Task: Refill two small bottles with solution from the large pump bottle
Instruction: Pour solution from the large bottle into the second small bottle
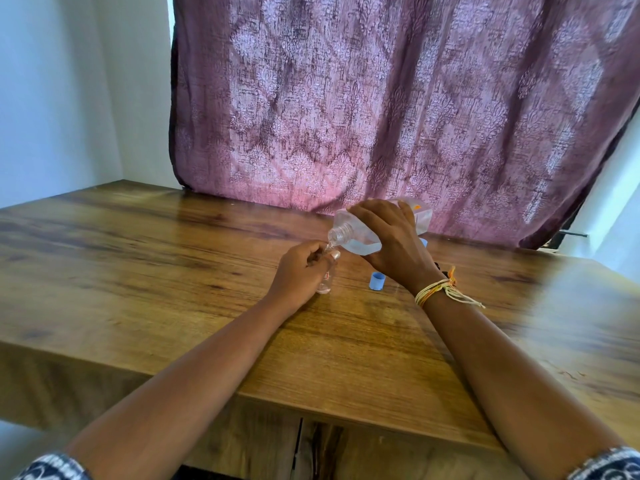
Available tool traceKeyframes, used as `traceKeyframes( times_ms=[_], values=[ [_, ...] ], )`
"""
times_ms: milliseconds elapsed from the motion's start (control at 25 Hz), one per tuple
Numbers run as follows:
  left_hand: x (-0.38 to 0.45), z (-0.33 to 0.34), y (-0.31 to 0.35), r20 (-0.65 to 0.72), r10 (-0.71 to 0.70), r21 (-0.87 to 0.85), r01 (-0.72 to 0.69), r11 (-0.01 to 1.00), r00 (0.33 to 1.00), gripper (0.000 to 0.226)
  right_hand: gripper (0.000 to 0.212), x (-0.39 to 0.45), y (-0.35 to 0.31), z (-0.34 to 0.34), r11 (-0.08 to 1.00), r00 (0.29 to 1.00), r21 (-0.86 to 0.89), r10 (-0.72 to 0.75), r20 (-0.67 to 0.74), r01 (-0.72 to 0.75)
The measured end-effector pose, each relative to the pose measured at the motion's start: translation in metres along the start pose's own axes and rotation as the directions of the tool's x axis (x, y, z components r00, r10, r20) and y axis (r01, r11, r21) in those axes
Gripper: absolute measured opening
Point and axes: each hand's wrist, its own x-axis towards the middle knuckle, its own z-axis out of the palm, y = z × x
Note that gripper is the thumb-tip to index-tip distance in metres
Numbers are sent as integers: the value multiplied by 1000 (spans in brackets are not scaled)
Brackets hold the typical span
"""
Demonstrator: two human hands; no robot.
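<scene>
My right hand (389, 237) grips the large clear bottle (360, 239), tipped on its side with its open threaded neck pointing left and down; its pump is off. Clear liquid lies in the bottle's lower side. My left hand (301, 268) holds a small clear bottle (325, 282) upright on the wooden table (173, 258), its mouth right under the large bottle's neck. A small blue cap (376, 281) lies on the table between my hands. Another blue piece (423, 242) peeks out behind my right hand. A second small bottle is not visible.
A purple patterned curtain (381, 98) hangs close behind the table's far edge. White wall (52, 98) stands to the left. The table's near edge (311, 410) runs under my forearms.
</scene>
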Motion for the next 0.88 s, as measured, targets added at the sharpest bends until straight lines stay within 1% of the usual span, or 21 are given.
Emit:
traceKeyframes(
  times_ms=[280, 640, 880],
  values=[
    [-1, 0, 1, -4, -3, -15, 3, 1000, 1000, 18, 63, 0, 3, 1, 1000, 1000, -15, -9, -26, 8],
    [-1, -1, 0, 1, 3, -3, -3, 1000, 1000, 20, 64, 0, 4, 1, 1000, 1000, -26, 0, -13, 0],
    [-2, -1, 1, 4, -9, -8, 9, 1000, 1000, 16, 62, 0, 3, 1, 1000, 1000, -14, 1, -15, -1]
  ],
)
